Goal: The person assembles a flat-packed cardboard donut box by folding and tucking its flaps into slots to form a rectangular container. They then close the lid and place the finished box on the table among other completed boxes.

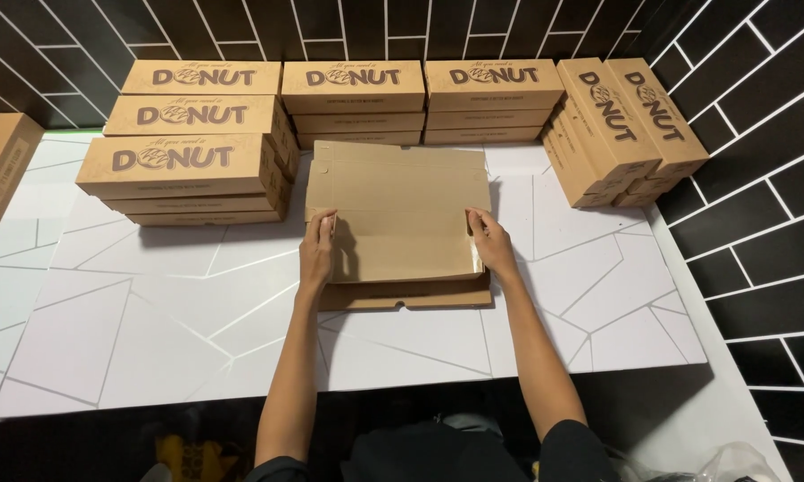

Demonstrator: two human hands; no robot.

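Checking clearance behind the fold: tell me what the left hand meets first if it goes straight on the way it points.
The left hand points away from the body, so it would probably first meet the raised cardboard panel it grips. Depth is unclear.

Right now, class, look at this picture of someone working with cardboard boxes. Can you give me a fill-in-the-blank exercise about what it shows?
1. Both hands, the left hand and the right hand, grip the sides of an unfinished, still open ____ box.
2. The finished boxes are stacked along the ____ tiled wall.
3. The table top is ____ with thin lines.
4. The stack nearest the right-hand wall sits ____ rather than flat.

Missing words: cardboard; black; white; tilted
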